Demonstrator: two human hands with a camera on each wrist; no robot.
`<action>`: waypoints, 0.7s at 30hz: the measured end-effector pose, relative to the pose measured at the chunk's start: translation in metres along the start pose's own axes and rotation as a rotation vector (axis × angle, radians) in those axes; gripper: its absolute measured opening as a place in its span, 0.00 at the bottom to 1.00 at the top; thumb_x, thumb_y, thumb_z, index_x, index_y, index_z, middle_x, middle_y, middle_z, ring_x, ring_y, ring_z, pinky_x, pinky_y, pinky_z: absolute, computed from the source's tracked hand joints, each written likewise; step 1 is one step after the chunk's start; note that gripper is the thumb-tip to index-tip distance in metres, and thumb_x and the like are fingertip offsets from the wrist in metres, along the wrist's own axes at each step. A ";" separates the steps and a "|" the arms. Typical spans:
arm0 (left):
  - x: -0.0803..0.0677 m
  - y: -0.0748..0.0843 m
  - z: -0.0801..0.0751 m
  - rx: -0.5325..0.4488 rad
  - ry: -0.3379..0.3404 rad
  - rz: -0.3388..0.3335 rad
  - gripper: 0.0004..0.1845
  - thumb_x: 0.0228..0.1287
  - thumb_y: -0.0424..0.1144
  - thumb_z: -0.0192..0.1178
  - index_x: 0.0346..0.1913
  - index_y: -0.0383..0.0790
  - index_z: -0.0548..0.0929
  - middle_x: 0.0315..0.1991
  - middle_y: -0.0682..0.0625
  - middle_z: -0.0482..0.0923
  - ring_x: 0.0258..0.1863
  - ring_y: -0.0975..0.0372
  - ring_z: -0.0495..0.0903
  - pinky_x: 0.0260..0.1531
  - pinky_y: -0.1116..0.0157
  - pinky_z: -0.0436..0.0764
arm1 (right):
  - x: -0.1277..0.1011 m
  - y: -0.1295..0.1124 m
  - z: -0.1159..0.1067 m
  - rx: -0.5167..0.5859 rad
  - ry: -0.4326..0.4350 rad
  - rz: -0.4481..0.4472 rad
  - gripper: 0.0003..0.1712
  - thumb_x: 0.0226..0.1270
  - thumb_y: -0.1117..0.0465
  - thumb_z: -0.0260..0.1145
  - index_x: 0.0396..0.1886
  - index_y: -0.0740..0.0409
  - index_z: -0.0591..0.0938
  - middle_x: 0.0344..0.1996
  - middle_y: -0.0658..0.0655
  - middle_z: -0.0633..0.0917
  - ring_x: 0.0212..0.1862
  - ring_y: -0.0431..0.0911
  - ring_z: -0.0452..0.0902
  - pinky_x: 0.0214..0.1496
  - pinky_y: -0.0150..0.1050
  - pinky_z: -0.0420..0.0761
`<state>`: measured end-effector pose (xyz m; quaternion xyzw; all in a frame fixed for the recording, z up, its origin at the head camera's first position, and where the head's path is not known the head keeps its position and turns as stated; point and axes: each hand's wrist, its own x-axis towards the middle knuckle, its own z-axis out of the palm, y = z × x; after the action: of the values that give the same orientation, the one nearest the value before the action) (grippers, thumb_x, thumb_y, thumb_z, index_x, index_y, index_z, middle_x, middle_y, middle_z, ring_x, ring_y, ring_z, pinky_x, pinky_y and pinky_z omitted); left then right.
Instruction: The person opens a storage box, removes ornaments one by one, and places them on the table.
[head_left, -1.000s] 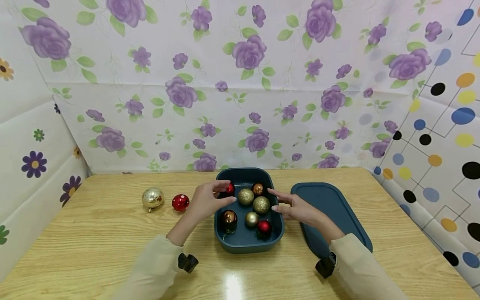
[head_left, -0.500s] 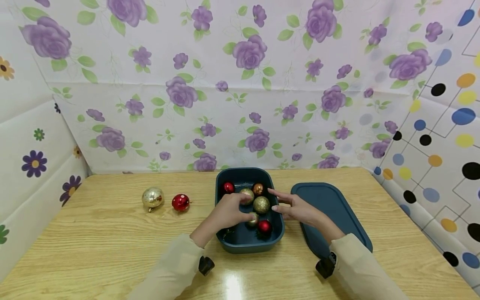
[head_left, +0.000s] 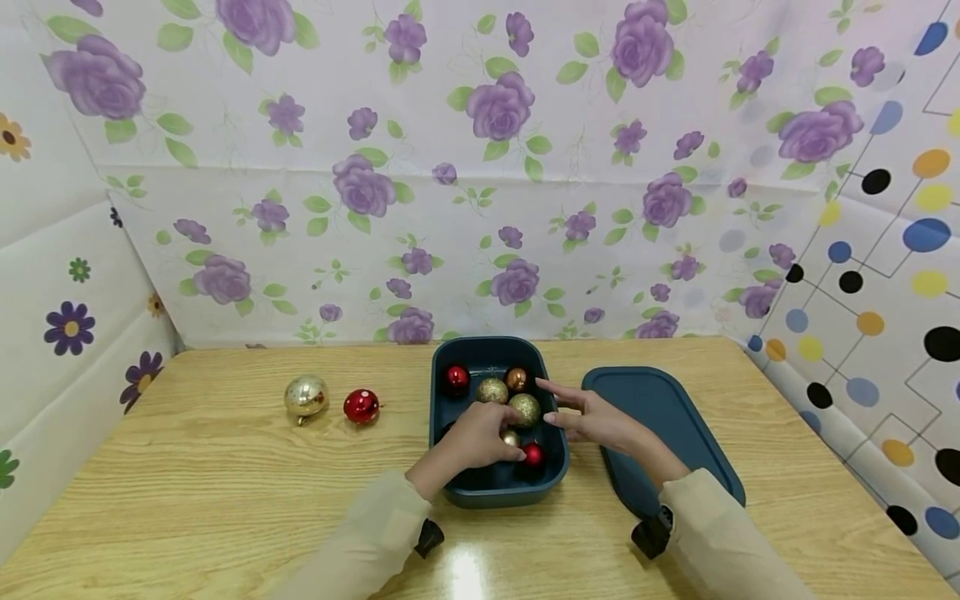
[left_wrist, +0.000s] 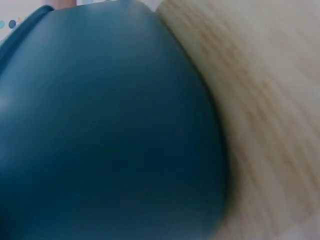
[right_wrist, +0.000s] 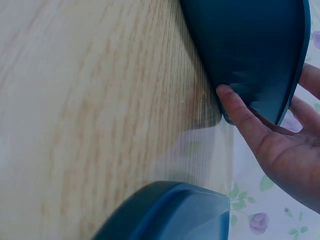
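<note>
Left hand (head_left: pixel 472 439) covers baubles inside the blue box (head_left: pixel 552 479).

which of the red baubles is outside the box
The red bauble on the table, beside the gold bauble; the other two reds lie inside the blue box.

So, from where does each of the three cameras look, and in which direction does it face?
Head: sits above the table, faces forward and down at the blue box of ornaments; both forearms show, left hand in the box, right hand at its right rim.
Left wrist: pressed close to the box wall, blurred; no hand shows.
Right wrist: low over the table, faces the box's outer wall; right hand's thumb and palm show, thumb at the wall.
Shared: all three show the blue box and the wooden table.
</note>
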<state>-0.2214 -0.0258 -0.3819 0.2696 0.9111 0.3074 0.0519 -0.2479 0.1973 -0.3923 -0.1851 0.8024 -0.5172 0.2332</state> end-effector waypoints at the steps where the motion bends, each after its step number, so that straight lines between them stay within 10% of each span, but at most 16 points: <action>1: 0.000 0.000 0.001 0.009 -0.001 -0.004 0.24 0.45 0.40 0.71 0.48 0.35 0.82 0.42 0.47 0.82 0.43 0.59 0.79 0.41 0.63 0.77 | 0.000 0.000 0.000 0.000 0.001 -0.001 0.38 0.65 0.50 0.59 0.71 0.43 0.55 0.68 0.70 0.51 0.68 0.62 0.47 0.52 0.48 0.75; 21: 0.003 0.001 0.005 0.113 -0.019 -0.008 0.17 0.47 0.37 0.70 0.43 0.38 0.85 0.40 0.51 0.83 0.42 0.60 0.80 0.39 0.64 0.78 | 0.000 -0.001 0.001 -0.002 0.005 0.002 0.38 0.64 0.50 0.59 0.71 0.44 0.54 0.68 0.71 0.51 0.67 0.62 0.51 0.50 0.46 0.76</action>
<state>-0.2218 -0.0210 -0.3846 0.2713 0.9276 0.2527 0.0463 -0.2470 0.1964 -0.3911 -0.1832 0.8038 -0.5164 0.2315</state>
